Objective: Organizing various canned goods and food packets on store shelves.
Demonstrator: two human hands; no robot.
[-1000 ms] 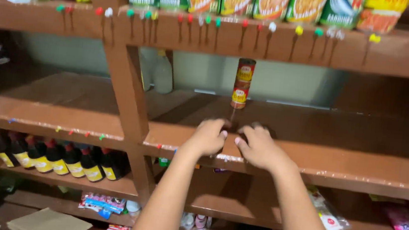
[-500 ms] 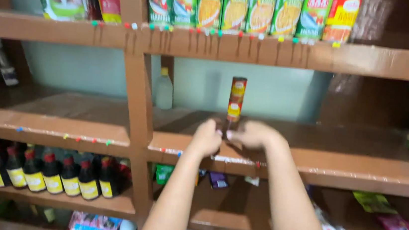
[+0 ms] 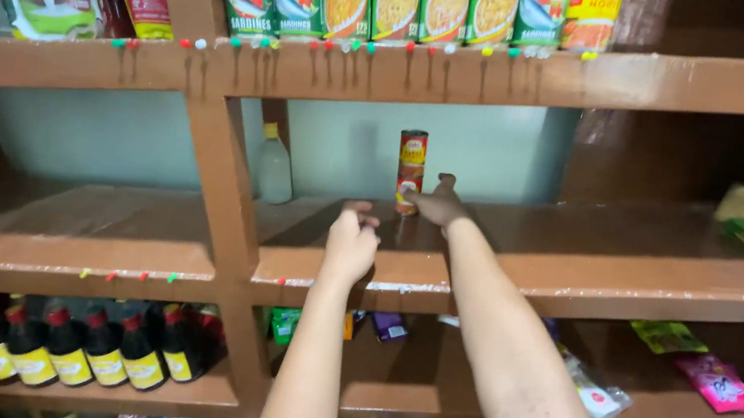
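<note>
Two small red and yellow cans [image 3: 410,169] stand stacked upright towards the back of the brown wooden middle shelf [image 3: 621,269]. My right hand [image 3: 434,206] reaches in and grips the lower can at its base, thumb raised beside it. My left hand [image 3: 351,241] rests on the shelf nearer the front edge, a little left of the cans. Its fingers are curled and I see nothing in it.
A clear bottle with a yellow cap [image 3: 274,168] stands left of the cans, beside the wooden upright [image 3: 220,176]. Tins and pouches line the top shelf [image 3: 392,2]. Dark sauce bottles [image 3: 86,350] fill the lower left shelf. Snack packets [image 3: 719,383] lie lower right.
My left hand has drawn back from the cans towards the shelf's front edge. My right hand stays at the base of the stack. The view has shifted upward.
</note>
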